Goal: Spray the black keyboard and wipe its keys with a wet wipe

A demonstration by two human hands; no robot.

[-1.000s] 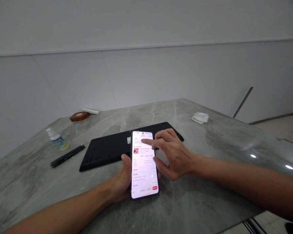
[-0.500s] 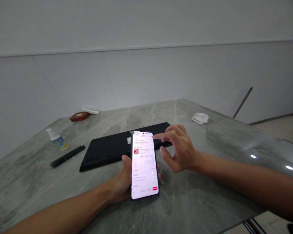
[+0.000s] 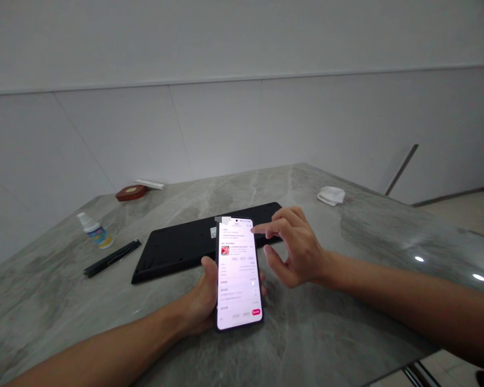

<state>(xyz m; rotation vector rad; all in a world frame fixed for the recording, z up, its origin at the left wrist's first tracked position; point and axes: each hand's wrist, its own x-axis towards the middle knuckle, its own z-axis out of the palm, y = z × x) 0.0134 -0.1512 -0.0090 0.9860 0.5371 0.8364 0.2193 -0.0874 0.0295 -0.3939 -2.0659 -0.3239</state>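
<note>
A smartphone [image 3: 239,274] with a lit, mostly white screen is held upright, its text too blurred to read. My left hand [image 3: 204,295] grips it from the left and behind, thumb along the left edge and fingertips showing past the right edge. To the right of the phone is my right hand [image 3: 296,247], holding nothing, its index finger stretched out to the upper right of the screen and its thumb apart. Whether that fingertip touches the glass I cannot tell. Behind the phone lies a black keyboard [image 3: 177,244], underside up, partly hidden by the phone and my right hand.
On the grey marble table [image 3: 306,333], a spray bottle [image 3: 97,231] and a black folded strip-like item [image 3: 112,258] lie left. A reddish-brown box [image 3: 130,193] and a white bar [image 3: 150,184] sit near the wall. A white folded cloth [image 3: 331,195] lies at the right.
My right index fingertip has shifted very slightly down at the phone's upper right edge. The phone and my left hand have stayed in place.
</note>
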